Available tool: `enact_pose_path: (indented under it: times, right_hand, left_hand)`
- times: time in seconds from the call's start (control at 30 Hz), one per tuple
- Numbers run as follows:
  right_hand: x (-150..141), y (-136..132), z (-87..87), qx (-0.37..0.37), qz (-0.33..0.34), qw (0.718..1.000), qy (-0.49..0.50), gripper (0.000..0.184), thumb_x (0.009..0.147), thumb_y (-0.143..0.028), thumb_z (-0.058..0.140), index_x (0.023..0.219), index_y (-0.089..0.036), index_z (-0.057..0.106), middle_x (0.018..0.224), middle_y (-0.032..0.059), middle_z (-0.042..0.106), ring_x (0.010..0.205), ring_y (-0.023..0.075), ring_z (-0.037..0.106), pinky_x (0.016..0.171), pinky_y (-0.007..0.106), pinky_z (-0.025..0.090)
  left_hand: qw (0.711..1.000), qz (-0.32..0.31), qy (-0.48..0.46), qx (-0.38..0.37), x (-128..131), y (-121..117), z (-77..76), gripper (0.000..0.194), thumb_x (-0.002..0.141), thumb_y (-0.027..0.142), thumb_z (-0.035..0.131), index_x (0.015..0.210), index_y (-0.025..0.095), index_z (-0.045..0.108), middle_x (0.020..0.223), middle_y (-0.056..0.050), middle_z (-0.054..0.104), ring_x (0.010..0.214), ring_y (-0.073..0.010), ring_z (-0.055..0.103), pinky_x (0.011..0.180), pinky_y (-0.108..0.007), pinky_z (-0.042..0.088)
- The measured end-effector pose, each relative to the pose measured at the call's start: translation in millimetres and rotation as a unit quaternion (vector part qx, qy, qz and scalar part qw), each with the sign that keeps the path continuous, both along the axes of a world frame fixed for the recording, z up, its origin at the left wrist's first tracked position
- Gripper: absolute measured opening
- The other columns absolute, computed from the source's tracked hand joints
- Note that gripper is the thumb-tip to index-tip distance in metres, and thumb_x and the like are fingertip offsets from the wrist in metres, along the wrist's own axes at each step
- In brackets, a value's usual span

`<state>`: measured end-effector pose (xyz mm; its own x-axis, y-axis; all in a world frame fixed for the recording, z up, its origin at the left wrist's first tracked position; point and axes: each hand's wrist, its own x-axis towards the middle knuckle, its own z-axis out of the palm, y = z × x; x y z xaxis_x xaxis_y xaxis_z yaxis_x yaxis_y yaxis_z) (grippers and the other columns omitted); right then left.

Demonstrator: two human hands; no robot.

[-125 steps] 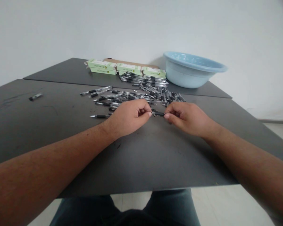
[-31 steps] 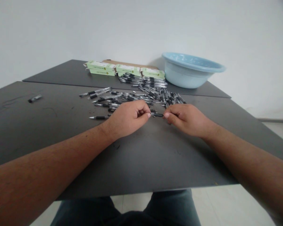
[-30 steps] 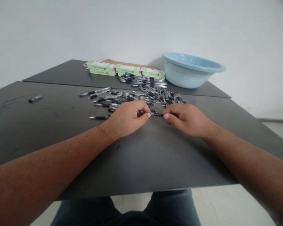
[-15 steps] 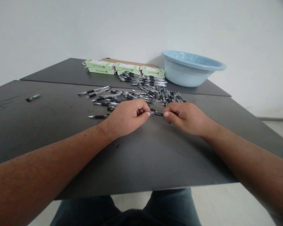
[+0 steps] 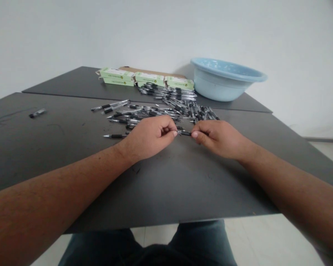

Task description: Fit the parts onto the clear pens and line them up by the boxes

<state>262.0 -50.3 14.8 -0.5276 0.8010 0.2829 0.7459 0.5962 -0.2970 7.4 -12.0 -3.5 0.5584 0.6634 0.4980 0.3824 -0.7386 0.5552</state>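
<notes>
Between my two hands a pen [image 5: 185,133] with a black grip lies level, just above the dark table [image 5: 166,192]. My left hand [image 5: 154,135] pinches its left end between thumb and forefinger. At the other end, the thumb and curled fingers of my right hand [image 5: 217,137] are closed on it. Both ends are hidden by my fingers, so I cannot tell whether it is one piece or two. A loose heap of pens [image 5: 152,111] lies right behind my hands. One pen [image 5: 115,136] pokes out beyond my left wrist.
Green and white boxes [image 5: 119,78] stand stacked at the back, near a light blue basin [image 5: 220,87] on the right. More pens [image 5: 180,94] lie in front of the boxes. A short clear piece with a black end [image 5: 37,113] lies far left. A seam crosses the table.
Almost nothing differs. Both hands keep their pinch on the pen, and the view has shifted very slightly.
</notes>
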Motion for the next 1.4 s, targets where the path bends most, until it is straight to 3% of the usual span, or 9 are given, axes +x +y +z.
enact_pose_path:
  times: [0.23,0.37,0.47,0.63,0.97,1.23,1.4]
  right_hand:
    - [4.4,3.2,-2.4,-0.015,0.016,1.0,0.013,0.022,0.104,-0.036,0.05,0.1,-0.022,0.067,0.085,0.0039,0.075,0.076,0.0192,0.068,0.071,0.03,0.046]
    - [12.5,9.0,0.2,-0.03,-0.06,0.996,0.055,0.026,0.107,-0.039,0.046,0.097,-0.022,0.063,0.084,0.004,0.075,0.074,0.0196,0.067,0.07,0.031,0.045]
    - [16.2,15.5,-2.2,-0.011,-0.098,0.994,0.056,0.029,0.105,-0.043,0.046,0.095,-0.021,0.063,0.085,0.006,0.074,0.076,0.0214,0.066,0.07,0.032,0.044]
    - [13.8,24.1,-13.7,0.031,-0.137,0.99,-0.015,0.021,0.09,-0.042,0.068,0.096,-0.022,0.068,0.086,0.0042,0.073,0.073,0.0213,0.063,0.067,0.032,0.041]
    - [-1.2,25.9,-22.2,0.015,-0.155,0.984,-0.084,0.016,0.086,-0.031,0.07,0.101,-0.025,0.071,0.099,0.0039,0.08,0.094,0.0265,0.073,0.077,0.033,0.047]
    - [-3.1,33.7,-26.5,0.01,-0.145,0.986,-0.087,0.012,0.088,-0.029,0.066,0.097,-0.024,0.071,0.097,0.0061,0.08,0.09,0.0267,0.073,0.075,0.034,0.048]
    - [-2.2,31.2,-24.2,0.044,-0.139,0.988,-0.054,0.011,0.086,-0.026,0.067,0.095,-0.023,0.071,0.094,0.0054,0.078,0.084,0.0239,0.069,0.072,0.033,0.046]
  left_hand:
    - [1.0,0.002,-0.004,-0.026,0.0,1.6,-3.9,0.006,0.09,0.021,0.067,0.092,0.017,0.072,0.078,0.003,0.072,0.071,-0.0116,0.066,0.069,-0.024,0.047]
    - [0.997,0.007,-0.035,-0.066,1.0,4.0,-8.7,0.019,0.092,0.026,0.068,0.108,0.017,0.071,0.086,0.001,0.074,0.077,-0.014,0.071,0.073,-0.027,0.051]
    - [0.997,0.021,-0.029,-0.065,1.6,4.8,-9.0,0.021,0.092,0.026,0.068,0.11,0.016,0.071,0.086,0.0,0.075,0.077,-0.0149,0.071,0.074,-0.028,0.052]
    - [0.997,0.062,-0.01,-0.041,1.4,5.6,-5.5,0.019,0.09,0.023,0.066,0.108,0.017,0.072,0.085,-0.001,0.076,0.077,-0.0164,0.072,0.075,-0.03,0.052]
    - [0.996,0.089,-0.006,-0.025,0.8,7.6,-5.0,0.019,0.089,0.022,0.065,0.106,0.018,0.072,0.083,0.0,0.075,0.076,-0.0169,0.071,0.075,-0.03,0.051]
    - [0.995,0.092,0.001,-0.03,1.4,6.9,-3.2,0.018,0.089,0.024,0.066,0.106,0.019,0.071,0.084,-0.001,0.076,0.076,-0.017,0.07,0.077,-0.031,0.052]
    - [0.996,0.093,-0.003,-0.02,1.4,6.3,-1.7,0.015,0.088,0.022,0.065,0.102,0.019,0.07,0.082,0.0,0.074,0.075,-0.0166,0.068,0.072,-0.03,0.049]
